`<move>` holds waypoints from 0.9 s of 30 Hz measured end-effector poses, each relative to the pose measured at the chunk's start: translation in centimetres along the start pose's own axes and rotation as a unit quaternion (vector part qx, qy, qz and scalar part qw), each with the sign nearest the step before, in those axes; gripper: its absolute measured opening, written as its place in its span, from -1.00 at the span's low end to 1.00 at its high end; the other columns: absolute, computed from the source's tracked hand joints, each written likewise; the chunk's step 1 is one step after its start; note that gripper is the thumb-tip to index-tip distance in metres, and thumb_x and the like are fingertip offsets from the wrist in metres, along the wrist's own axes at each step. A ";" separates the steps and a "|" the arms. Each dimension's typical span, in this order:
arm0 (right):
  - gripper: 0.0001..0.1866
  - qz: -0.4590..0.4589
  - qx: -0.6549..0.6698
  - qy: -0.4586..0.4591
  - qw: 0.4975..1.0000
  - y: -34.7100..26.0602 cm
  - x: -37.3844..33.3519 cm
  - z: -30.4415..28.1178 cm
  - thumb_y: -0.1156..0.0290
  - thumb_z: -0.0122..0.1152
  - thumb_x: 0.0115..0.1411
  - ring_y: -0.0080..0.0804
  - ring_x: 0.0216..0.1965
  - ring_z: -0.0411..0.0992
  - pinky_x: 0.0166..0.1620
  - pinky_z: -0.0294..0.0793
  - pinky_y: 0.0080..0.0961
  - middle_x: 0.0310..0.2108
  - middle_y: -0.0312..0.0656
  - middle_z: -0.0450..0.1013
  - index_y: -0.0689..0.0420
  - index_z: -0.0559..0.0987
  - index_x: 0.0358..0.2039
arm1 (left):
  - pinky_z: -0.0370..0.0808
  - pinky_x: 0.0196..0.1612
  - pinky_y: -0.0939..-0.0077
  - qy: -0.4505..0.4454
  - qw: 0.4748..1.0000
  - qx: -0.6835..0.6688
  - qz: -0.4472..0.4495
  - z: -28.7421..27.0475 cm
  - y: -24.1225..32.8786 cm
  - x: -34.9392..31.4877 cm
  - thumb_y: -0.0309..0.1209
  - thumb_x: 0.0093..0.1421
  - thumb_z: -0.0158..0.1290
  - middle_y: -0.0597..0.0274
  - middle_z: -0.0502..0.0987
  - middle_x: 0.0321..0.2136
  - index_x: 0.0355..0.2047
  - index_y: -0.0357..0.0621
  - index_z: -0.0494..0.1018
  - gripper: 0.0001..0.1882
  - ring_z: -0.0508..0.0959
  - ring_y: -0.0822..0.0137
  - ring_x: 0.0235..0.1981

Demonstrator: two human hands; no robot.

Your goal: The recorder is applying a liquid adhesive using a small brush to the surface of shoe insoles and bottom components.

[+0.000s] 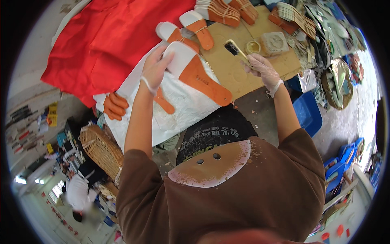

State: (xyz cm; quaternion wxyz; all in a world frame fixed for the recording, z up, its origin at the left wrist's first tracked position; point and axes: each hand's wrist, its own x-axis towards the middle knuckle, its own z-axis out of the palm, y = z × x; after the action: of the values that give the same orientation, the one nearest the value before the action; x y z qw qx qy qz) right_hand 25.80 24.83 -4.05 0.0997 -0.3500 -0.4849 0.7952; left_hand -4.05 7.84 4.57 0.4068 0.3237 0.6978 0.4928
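Note:
My left hand [155, 67], in a thin glove, grips the white end of a large insole [199, 79]. The insole's other part is orange-brown with small dark marks, and it slants over the table edge toward me. In my right hand [263, 71], also gloved, is a brush [233, 48] with dark bristles and a pale handle, its bristle end pointing up and left. Close to the brush stand a small round tub [253, 47] and a translucent square container [274, 43]. Behind the held insole lie more white-and-orange insoles [199, 30], one banded.
Stacked insoles [219, 12] stand at the back on brown board [237, 71]. Red cloth [109, 44] and a white sheet [142, 122] cover the left side. A blue bin [307, 114] sits at the right, a wicker basket [99, 150] at the left. Another person [78, 193] is at lower left.

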 end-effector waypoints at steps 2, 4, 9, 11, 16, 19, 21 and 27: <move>-0.74 -0.115 -0.136 -0.016 0.984 -2.2 -0.4 1.7 0.18 0.12 0.28 -0.69 -0.36 0.26 -0.28 0.22 -0.71 -0.46 -0.46 0.37 0.13 0.55 -0.24 | 0.42 -0.16 0.59 -0.020 0.999 -0.026 -0.019 0.0 1.2 0.5 -0.34 0.25 0.05 0.25 0.52 -0.21 0.02 -0.30 0.40 -0.62 0.49 0.48 -0.22; -0.83 -0.152 -0.122 0.007 0.981 -2.2 0.4 2.3 0.32 0.25 0.20 -0.59 -0.37 0.35 -0.25 0.33 -0.60 -0.45 -0.40 0.44 0.14 0.57 -0.30 | 0.43 -0.17 0.61 -0.074 0.993 -0.081 -0.053 0.3 2.2 0.9 -0.32 0.27 0.02 0.23 0.54 -0.19 0.03 -0.29 0.41 -0.61 0.52 0.45 -0.23; -0.82 -0.451 -0.435 0.068 0.776 -6.3 0.5 4.6 0.44 0.39 0.01 -0.28 -0.36 0.47 -0.29 0.42 -0.44 -0.38 -0.22 0.52 0.12 0.58 -0.35 | 0.50 -0.06 0.56 -0.110 0.982 -0.135 -0.067 -0.3 1.7 1.3 -0.34 0.31 -0.02 0.20 0.57 -0.20 0.01 -0.28 0.40 -0.67 0.58 0.40 -0.19; -0.80 -0.477 -0.448 0.061 0.754 -6.4 0.8 4.9 0.51 0.38 -0.01 -0.23 -0.35 0.46 -0.27 0.43 -0.43 -0.37 -0.19 0.52 0.15 0.57 -0.34 | 0.51 -0.06 0.56 -0.096 0.981 -0.150 -0.075 -0.1 2.1 1.2 -0.34 0.31 -0.03 0.19 0.58 -0.19 -0.01 -0.28 0.40 -0.68 0.59 0.39 -0.19; -0.82 -0.404 -0.473 -0.048 0.782 -6.2 1.3 4.8 0.50 0.39 -0.03 -0.25 -0.37 0.46 -0.30 0.42 -0.41 -0.42 -0.19 0.49 0.17 0.58 -0.38 | 0.52 -0.08 0.57 -0.102 0.973 -0.197 -0.056 -0.9 1.6 1.3 -0.36 0.32 -0.04 0.18 0.58 -0.18 -0.01 -0.30 0.40 -0.68 0.60 0.40 -0.20; -0.84 -0.341 -0.411 -0.139 0.834 -5.8 0.9 5.3 0.39 0.40 0.01 -0.29 -0.40 0.43 -0.33 0.39 -0.42 -0.47 -0.22 0.47 0.13 0.61 -0.41 | 0.50 -0.14 0.59 -0.095 0.973 -0.206 -0.046 -1.5 1.3 1.4 -0.34 0.27 0.04 0.20 0.59 -0.23 -0.03 -0.32 0.44 -0.66 0.59 0.42 -0.24; -0.85 -0.299 -0.400 -0.171 0.850 -5.7 0.3 5.1 0.40 0.38 0.02 -0.31 -0.39 0.43 -0.31 0.39 -0.42 -0.46 -0.21 0.48 0.15 0.60 -0.41 | 0.50 -0.14 0.59 -0.091 0.973 -0.205 -0.048 -2.7 0.8 1.8 -0.34 0.27 0.04 0.21 0.59 -0.24 -0.05 -0.32 0.45 -0.67 0.58 0.43 -0.25; -0.87 -0.231 -0.356 -0.206 0.882 -6.4 -1.7 2.6 0.47 0.34 0.02 -0.39 -0.34 0.42 -0.25 0.39 -0.48 -0.45 -0.23 0.47 0.20 0.59 -0.40 | 0.43 -0.02 0.48 -0.034 0.953 -0.302 0.004 -5.3 0.3 1.5 -0.37 0.30 -0.05 0.14 0.56 -0.21 -0.09 -0.36 0.44 -0.70 0.54 0.35 -0.15</move>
State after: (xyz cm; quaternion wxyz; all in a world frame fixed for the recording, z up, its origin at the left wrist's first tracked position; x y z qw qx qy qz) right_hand 24.15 25.40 2.85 0.0473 -0.0688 -0.8118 0.5780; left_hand -9.43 7.01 5.46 0.5068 0.2049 0.5013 0.6707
